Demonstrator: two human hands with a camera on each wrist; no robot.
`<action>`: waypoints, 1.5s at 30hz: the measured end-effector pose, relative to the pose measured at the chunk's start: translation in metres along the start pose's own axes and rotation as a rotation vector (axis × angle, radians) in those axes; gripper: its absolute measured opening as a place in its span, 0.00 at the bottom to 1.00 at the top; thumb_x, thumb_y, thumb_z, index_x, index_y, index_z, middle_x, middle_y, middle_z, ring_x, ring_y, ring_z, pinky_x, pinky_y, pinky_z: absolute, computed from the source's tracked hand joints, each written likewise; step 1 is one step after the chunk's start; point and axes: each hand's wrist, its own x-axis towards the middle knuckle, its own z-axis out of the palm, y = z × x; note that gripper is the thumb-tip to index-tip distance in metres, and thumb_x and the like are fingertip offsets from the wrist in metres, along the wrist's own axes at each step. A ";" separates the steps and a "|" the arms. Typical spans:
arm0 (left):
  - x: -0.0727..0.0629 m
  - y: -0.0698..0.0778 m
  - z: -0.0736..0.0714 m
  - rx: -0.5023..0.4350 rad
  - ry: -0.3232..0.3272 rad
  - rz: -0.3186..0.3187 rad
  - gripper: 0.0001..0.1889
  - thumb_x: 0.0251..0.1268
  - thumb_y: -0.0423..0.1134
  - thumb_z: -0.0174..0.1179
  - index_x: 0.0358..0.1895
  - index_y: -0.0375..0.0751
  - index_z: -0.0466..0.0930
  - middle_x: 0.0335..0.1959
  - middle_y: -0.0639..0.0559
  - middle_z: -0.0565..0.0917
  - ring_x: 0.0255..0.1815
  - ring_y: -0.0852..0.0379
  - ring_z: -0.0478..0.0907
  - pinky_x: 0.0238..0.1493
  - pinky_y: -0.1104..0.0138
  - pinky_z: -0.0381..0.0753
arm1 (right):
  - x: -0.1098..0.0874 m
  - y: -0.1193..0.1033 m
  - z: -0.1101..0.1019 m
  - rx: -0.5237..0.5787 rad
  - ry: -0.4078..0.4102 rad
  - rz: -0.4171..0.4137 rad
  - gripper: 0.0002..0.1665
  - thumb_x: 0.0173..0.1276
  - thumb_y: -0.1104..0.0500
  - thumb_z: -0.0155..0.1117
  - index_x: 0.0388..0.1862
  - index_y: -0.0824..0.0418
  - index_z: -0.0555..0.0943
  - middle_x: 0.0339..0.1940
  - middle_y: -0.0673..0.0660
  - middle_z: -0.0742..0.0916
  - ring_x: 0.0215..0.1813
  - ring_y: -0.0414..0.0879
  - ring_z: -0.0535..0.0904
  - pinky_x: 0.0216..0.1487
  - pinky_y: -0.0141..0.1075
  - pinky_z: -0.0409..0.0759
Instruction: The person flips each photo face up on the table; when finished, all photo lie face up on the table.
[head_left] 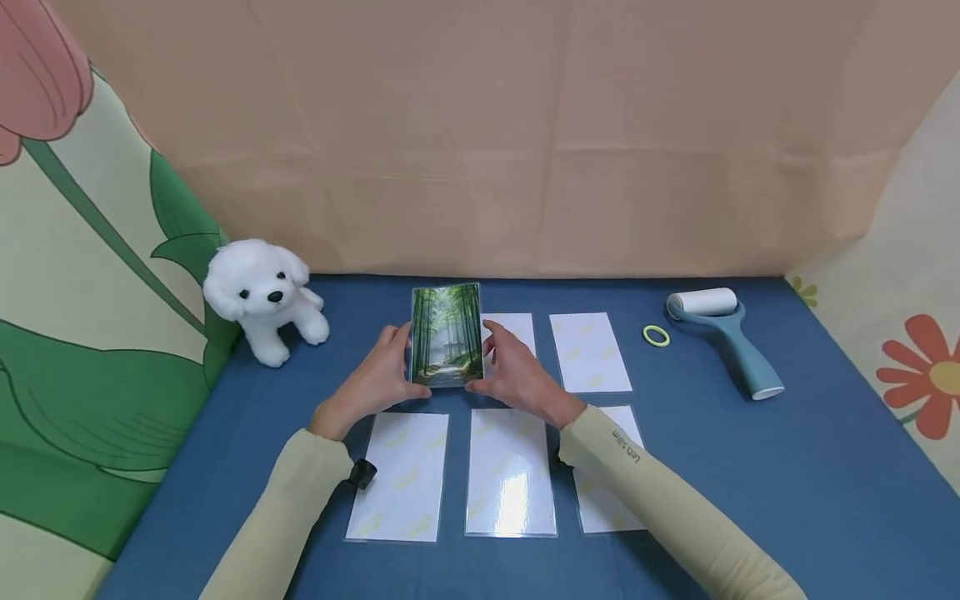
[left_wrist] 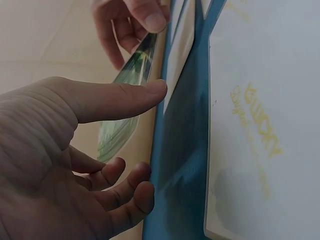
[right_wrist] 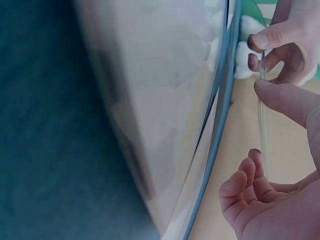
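Photo (head_left: 447,335) is raised above the table (head_left: 780,483), between our left hand (head_left: 378,371) and our right hand (head_left: 519,373), neither nearer, its long axis crosswise to the line joining them. We pinch it by opposite long edges, toward its lower corners.

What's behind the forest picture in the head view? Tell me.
Part of a white card shows past its right edge, on the blue cloth. Whatever lies directly behind the forest picture is covered.

Picture card (head_left: 447,333): between left hand (head_left: 378,375) and right hand (head_left: 521,377)
Plush dog (head_left: 257,292): left of card
Ring (head_left: 657,344): left of roller (head_left: 742,350)
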 end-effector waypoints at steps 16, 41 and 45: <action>-0.011 -0.016 -0.003 0.023 -0.003 0.026 0.56 0.53 0.40 0.78 0.77 0.23 0.48 0.58 0.38 0.68 0.41 0.50 0.70 0.40 0.59 0.74 | -0.004 -0.008 0.010 -0.100 0.001 -0.010 0.57 0.54 0.48 0.83 0.74 0.70 0.64 0.52 0.59 0.80 0.49 0.49 0.75 0.53 0.42 0.77; -0.003 -0.042 -0.007 0.078 -0.086 -0.012 0.50 0.51 0.45 0.78 0.71 0.21 0.60 0.47 0.43 0.71 0.46 0.47 0.69 0.49 0.53 0.70 | 0.012 -0.022 0.028 -0.404 -0.071 -0.006 0.52 0.52 0.36 0.80 0.62 0.72 0.74 0.51 0.63 0.80 0.51 0.55 0.76 0.54 0.46 0.77; 0.001 -0.043 -0.007 0.086 -0.102 -0.013 0.49 0.51 0.45 0.78 0.70 0.21 0.61 0.48 0.43 0.71 0.46 0.47 0.70 0.49 0.54 0.71 | 0.015 -0.023 0.029 -0.438 -0.080 -0.007 0.51 0.52 0.35 0.79 0.60 0.71 0.75 0.49 0.62 0.80 0.50 0.54 0.76 0.55 0.45 0.76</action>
